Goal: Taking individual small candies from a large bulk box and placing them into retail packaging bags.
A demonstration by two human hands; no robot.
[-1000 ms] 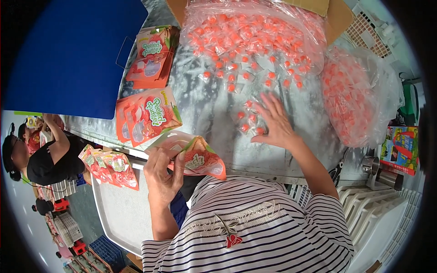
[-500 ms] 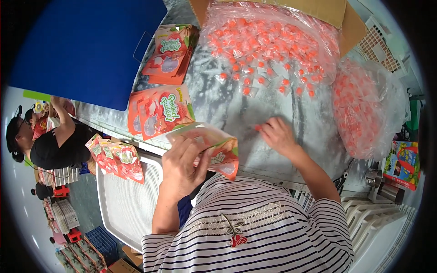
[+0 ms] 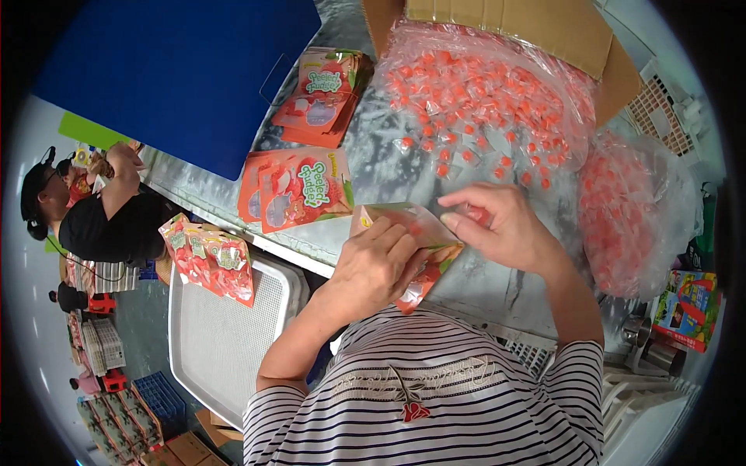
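The orange pouch [image 3: 423, 252] sits just in front of my chest, over the near edge of the table [image 3: 388, 167], its mouth turned up and tilted to my right; my left hand [image 3: 373, 268] wraps around it from the left, fingers curled over its front and thumb side, clamping it firmly. My right hand [image 3: 505, 229] is at the pouch's open top, fingertips bunched together as if pinching something small; whether a candy is actually between them I cannot tell, since the fingers hide it.

Just beyond my right hand lies a scatter of loose wrapped candies [image 3: 458, 159] on the silvery tabletop, spilling from a big clear bag [image 3: 482, 93] full of the same orange pieces; behind that bag stands a cardboard box [image 3: 513, 27]; to my right a second clear bag of candies [image 3: 629, 217] slumps near the table's edge.

To my left on the table lie flat pouches [image 3: 299, 190] of the same kind, and farther back a stack of more pouches [image 3: 322, 97]; a blue board [image 3: 171, 74] lies beyond them. Below the table edge is a white tray [image 3: 225, 342] with filled pouches [image 3: 210, 260] resting on its corner; another person [image 3: 101, 210] in a dark shirt works at the far left.
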